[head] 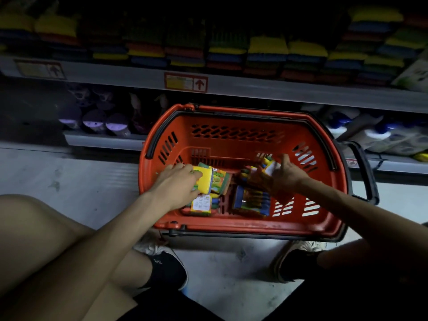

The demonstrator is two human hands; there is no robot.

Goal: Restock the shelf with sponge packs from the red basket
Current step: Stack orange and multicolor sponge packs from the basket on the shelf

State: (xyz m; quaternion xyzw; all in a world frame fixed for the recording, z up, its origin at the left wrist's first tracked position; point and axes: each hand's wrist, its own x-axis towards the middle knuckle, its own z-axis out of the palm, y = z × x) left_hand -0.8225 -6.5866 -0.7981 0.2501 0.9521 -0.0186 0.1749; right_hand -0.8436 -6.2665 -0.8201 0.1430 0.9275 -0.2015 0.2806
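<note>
Reaches into the red basket (pixel 243 126), set on the floor (pixel 81 177) just below the shelf (pixel 254 86) at 12 o'clock, likely to keep lifts short. Closes the grip of the left hand (pixel 178 184) round a yellow sponge pack (pixel 205 179) at the basket's 9 o'clock; pinches a white-labelled pack (pixel 271 168) at 2 o'clock in the right hand (pixel 286 176). Leaves more packs (pixel 252 201) flat toward 6 o'clock.

Bare forearms (pixel 129 218); black socks (pixel 167 268), small white lettering; pale laced sneakers (pixel 148 246).
</note>
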